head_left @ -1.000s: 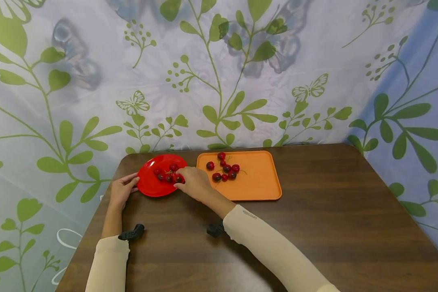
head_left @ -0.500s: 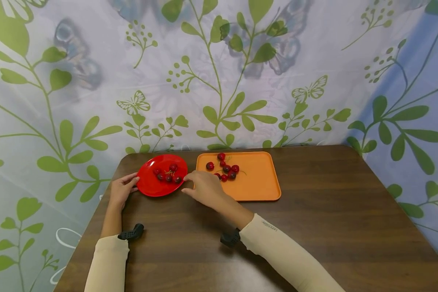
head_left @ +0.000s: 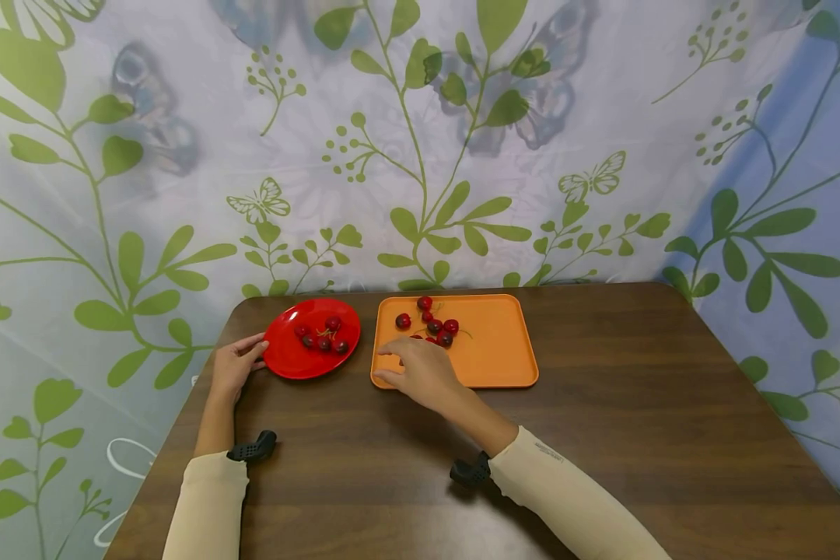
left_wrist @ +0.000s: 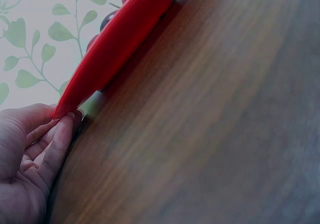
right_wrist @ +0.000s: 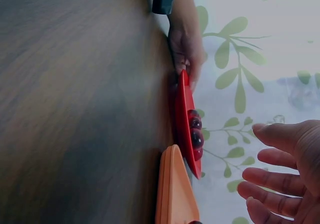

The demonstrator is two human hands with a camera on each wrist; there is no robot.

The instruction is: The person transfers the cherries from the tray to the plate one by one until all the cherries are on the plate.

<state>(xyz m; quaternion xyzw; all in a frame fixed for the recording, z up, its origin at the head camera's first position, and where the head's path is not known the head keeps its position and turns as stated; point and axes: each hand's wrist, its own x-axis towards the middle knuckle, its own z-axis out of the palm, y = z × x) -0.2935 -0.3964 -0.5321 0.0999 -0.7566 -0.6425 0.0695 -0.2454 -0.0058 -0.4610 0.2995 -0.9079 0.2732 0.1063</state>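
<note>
My left hand (head_left: 232,364) pinches the left rim of a red plate (head_left: 287,359), with the thumb on top and fingers under the edge. The left wrist view shows this pinch, the plate (left_wrist: 112,48) rising at a slant from the fingertips in that picture. Several dark red cherries (head_left: 324,343) lie grouped on the plate. My right hand (head_left: 425,375) is over the near left part of an orange tray (head_left: 497,346), holding nothing. Its fingers are spread and loosely bent in the right wrist view. More cherries (head_left: 435,327) with stems lie on the tray's left half, partly hidden by this hand.
Both plate and tray rest near the back edge of a brown wooden table (head_left: 630,404), the tray just right of the plate. Behind the table hangs a leaf-patterned curtain (head_left: 420,155). A black wrist device (head_left: 470,470) sits below the right forearm.
My right hand has moved from the cherries on the plate rightward to above the tray, its fingers opening. The left hand stays on the plate's rim.
</note>
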